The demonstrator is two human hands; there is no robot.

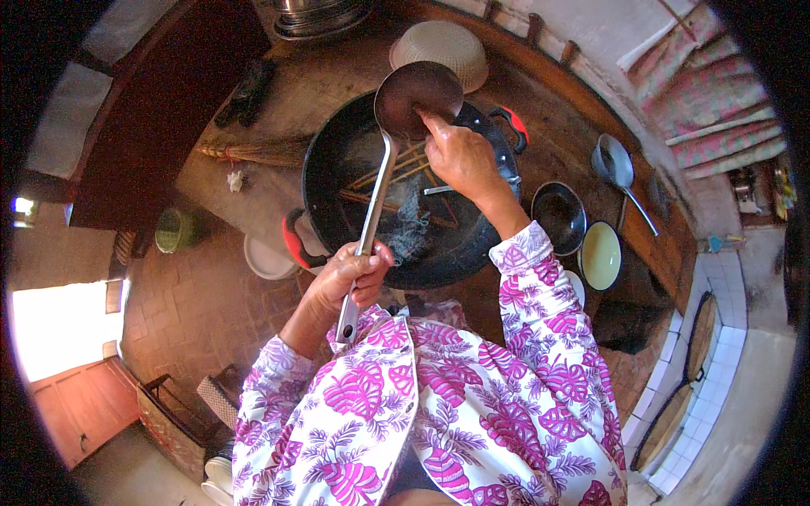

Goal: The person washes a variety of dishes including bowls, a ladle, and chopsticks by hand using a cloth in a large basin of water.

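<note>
My left hand (354, 272) is wrapped around the silver handle of a large metal ladle (378, 196). The ladle's dark round bowl is raised over the far rim of a wide black pan (465, 262) with red-trimmed handles. My right hand (462, 155) touches the bowl with its index finger extended; the other fingers are curled, and their undersides are hidden. Inside the pan lie several chopsticks (405, 167), a bluish crumpled cloth or mesh (408, 234) and a metal utensil (438, 189), partly covered by my right forearm.
Behind the pan is an upturned pale woven basket (443, 44). On the right are a dark bowl (558, 209), a cream enamel bowl (600, 256) and a metal dipper (612, 159). A straw broom (266, 152), a white lid or plate (269, 258) and a green container (172, 230) lie left.
</note>
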